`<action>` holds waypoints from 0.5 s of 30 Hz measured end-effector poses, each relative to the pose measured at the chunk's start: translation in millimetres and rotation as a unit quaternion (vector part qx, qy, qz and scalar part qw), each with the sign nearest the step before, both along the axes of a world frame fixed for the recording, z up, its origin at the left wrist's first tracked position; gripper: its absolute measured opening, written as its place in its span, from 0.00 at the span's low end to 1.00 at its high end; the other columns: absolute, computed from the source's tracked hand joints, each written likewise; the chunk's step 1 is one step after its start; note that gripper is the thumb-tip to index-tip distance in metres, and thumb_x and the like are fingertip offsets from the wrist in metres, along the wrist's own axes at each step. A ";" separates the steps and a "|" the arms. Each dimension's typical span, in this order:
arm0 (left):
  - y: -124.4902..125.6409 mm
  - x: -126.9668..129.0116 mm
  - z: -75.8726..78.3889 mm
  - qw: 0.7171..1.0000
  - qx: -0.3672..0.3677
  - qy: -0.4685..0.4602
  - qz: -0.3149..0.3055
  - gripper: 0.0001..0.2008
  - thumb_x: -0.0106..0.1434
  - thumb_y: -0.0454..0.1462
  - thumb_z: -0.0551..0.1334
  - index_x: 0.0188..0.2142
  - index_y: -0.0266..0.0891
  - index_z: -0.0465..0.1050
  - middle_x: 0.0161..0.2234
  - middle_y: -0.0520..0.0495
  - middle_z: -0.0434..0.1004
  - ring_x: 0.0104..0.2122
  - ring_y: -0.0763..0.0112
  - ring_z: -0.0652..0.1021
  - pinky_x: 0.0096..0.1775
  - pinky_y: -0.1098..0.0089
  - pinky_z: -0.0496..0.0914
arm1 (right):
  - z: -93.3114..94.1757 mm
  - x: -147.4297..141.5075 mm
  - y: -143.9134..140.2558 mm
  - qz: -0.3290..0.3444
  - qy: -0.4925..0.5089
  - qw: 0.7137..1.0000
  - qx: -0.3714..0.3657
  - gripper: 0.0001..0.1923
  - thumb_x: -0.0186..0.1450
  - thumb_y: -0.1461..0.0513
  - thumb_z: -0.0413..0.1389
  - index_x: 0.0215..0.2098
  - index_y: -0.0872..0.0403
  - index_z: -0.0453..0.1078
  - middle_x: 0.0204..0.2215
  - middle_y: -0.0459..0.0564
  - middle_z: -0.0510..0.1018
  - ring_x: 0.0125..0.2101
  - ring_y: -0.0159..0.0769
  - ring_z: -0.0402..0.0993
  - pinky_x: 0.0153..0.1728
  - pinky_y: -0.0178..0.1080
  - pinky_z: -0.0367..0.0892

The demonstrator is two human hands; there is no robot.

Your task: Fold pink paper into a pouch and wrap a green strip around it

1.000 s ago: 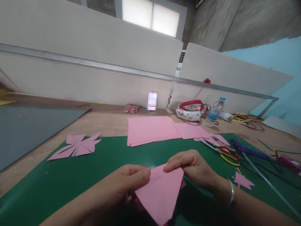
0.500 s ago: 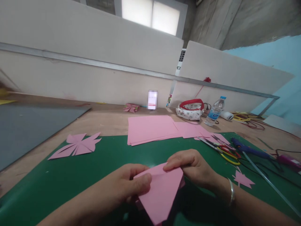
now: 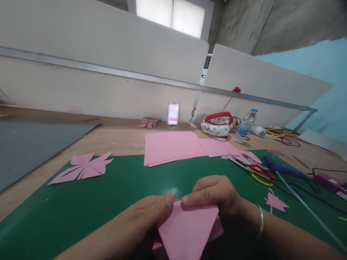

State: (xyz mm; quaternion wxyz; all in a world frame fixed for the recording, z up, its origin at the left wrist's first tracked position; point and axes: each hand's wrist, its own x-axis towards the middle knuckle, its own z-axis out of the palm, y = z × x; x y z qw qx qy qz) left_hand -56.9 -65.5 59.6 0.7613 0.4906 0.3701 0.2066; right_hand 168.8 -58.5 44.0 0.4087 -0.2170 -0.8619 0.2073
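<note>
A folded piece of pink paper (image 3: 188, 229) is held between both hands at the bottom centre, with layers showing beneath it on both sides. My left hand (image 3: 154, 213) grips its left edge, thumb along the upper left corner. Across the top edge lie the fingers of my right hand (image 3: 214, 193), closed on the paper; its thumb tip is near the left thumb. The undersides of both hands are hidden. Beyond them, a stack of pink paper sheets (image 3: 170, 146) lies partly over the green mat (image 3: 127, 180).
A cut pink paper flower (image 3: 86, 166) lies at left. To the right are scissors (image 3: 255, 171), a blue glue gun (image 3: 284, 168), a clear glue stick (image 3: 303, 202) and a pink paper scrap (image 3: 275, 202). A pouch (image 3: 217, 126) and water bottle (image 3: 245, 126) stand behind.
Both thumbs have come closer together at the paper's top edge. My right fingers now lie flatter across it, and the paper sits slightly lower and nearer. The camera view has shifted slightly.
</note>
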 end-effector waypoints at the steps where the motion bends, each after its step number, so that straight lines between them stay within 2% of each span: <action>1: 0.2 -0.2 -1.0 1.000 -0.003 0.001 0.008 0.20 0.58 0.53 0.63 0.27 0.36 0.72 0.26 0.51 0.67 0.26 0.72 0.62 0.28 0.72 0.56 | 0.5 0.0 -0.4 -0.002 -0.005 1.000 -0.007 0.12 0.64 0.60 0.61 0.44 0.54 0.79 0.26 0.50 0.75 0.24 0.27 0.71 0.24 0.28 0.66; 7: 2.4 1.5 -12.7 0.997 -0.051 -0.046 -0.017 0.19 0.58 0.50 0.64 0.28 0.35 0.73 0.22 0.52 0.64 0.22 0.75 0.62 0.26 0.73 0.52 | 1.1 0.4 0.9 0.000 -0.017 0.999 -0.045 0.11 0.65 0.60 0.59 0.45 0.51 0.79 0.29 0.51 0.77 0.26 0.29 0.73 0.25 0.29 0.67; 11: 5.0 0.8 -20.7 0.996 -0.086 -0.036 0.011 0.19 0.54 0.49 0.67 0.32 0.33 0.76 0.24 0.49 0.69 0.24 0.74 0.66 0.28 0.74 0.55 | -1.4 0.5 4.0 0.012 -0.001 0.997 -0.073 0.11 0.63 0.61 0.62 0.44 0.51 0.80 0.29 0.51 0.78 0.27 0.29 0.74 0.27 0.28 0.68; 15: 5.8 -0.7 -22.9 0.993 -0.105 -0.031 0.047 0.16 0.51 0.45 0.71 0.31 0.33 0.76 0.23 0.49 0.71 0.23 0.75 0.67 0.26 0.76 0.57 | -2.1 0.7 5.8 0.031 0.023 0.994 -0.105 0.11 0.63 0.61 0.61 0.44 0.52 0.80 0.31 0.53 0.79 0.30 0.31 0.76 0.30 0.30 0.69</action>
